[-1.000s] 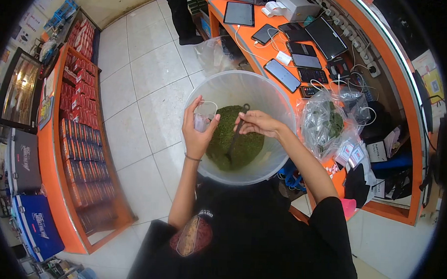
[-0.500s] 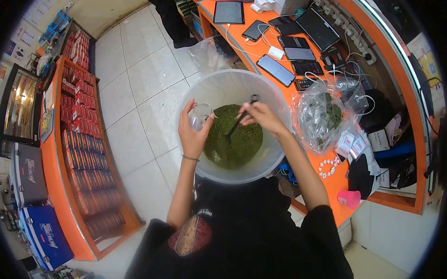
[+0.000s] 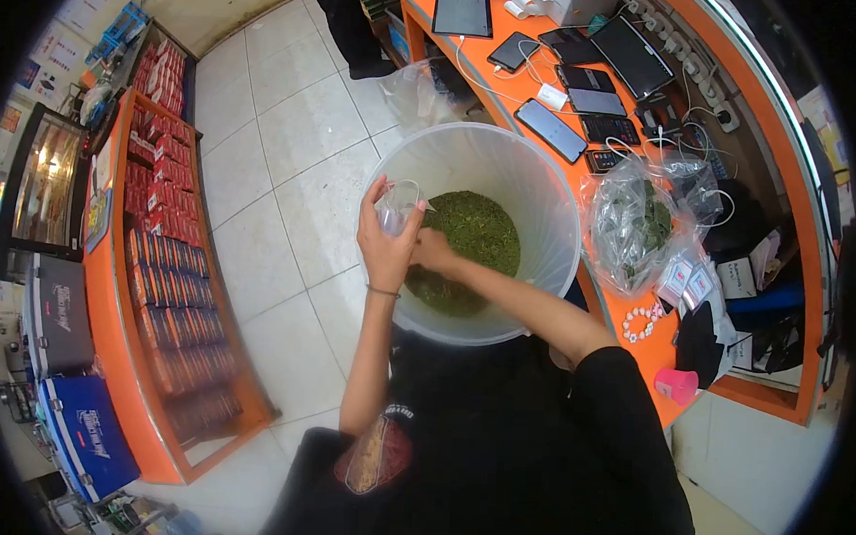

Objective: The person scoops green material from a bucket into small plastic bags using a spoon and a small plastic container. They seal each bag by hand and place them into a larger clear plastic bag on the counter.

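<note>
A large translucent plastic tub [image 3: 551,201] stands in front of me with a layer of finely chopped green herb [image 3: 476,233] on its bottom. At the tub's left side, my left hand [image 3: 388,243] is closed on a small clear plastic bag [image 3: 397,205], holding its mouth apart between thumb and fingers. My right hand [image 3: 435,253] is down inside the tub, right beside the left one. Its fingers are curled, partly hidden behind the left hand. The black spoon it gripped half a second ago is out of sight now.
An orange counter [image 3: 615,316] on the right carries phones [image 3: 551,130], a tablet [image 3: 463,14], cables, a clear bag of green leaves [image 3: 637,223], a beaded bracelet [image 3: 641,324] and a pink cup [image 3: 676,385]. Shelves of boxes [image 3: 177,296] stand left. Another person's leg [image 3: 351,29] shows at the top.
My right hand has moved left and toward me inside the tub, from over the herb to beside my left hand. The view has shifted slightly. My left hand keeps holding the bag.
</note>
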Action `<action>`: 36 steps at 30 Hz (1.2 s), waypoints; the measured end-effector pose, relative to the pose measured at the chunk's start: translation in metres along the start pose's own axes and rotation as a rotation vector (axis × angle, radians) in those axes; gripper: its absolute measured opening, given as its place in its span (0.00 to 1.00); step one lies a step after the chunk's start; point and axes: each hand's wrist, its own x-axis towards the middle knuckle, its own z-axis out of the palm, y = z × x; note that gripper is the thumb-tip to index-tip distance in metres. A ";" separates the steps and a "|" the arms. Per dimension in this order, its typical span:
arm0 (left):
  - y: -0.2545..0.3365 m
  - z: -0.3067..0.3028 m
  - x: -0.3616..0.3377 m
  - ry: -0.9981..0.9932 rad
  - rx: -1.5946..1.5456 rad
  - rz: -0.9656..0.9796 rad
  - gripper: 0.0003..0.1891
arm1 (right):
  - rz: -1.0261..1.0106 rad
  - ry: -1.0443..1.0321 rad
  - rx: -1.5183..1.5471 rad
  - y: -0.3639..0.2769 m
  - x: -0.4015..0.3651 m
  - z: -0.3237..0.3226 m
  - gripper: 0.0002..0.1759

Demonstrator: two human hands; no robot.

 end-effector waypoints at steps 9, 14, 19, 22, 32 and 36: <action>-0.001 -0.001 0.001 0.076 -0.025 0.007 0.32 | 0.197 -0.313 0.781 -0.009 -0.026 -0.135 0.20; -0.001 -0.003 0.002 0.078 -0.002 0.002 0.32 | 0.035 -0.148 0.938 -0.025 -0.071 -0.181 0.18; -0.005 0.002 -0.001 0.012 0.051 0.038 0.31 | -0.031 0.142 0.943 -0.040 -0.118 -0.198 0.19; 0.002 0.004 -0.003 -0.107 0.123 0.089 0.35 | -0.121 0.362 0.865 -0.058 -0.137 -0.198 0.20; 0.013 0.005 -0.008 -0.438 0.134 0.020 0.51 | -0.709 0.626 0.041 -0.109 -0.163 -0.123 0.10; 0.012 0.004 -0.008 -0.431 0.117 0.012 0.52 | -0.921 0.574 -0.224 -0.111 -0.173 -0.117 0.14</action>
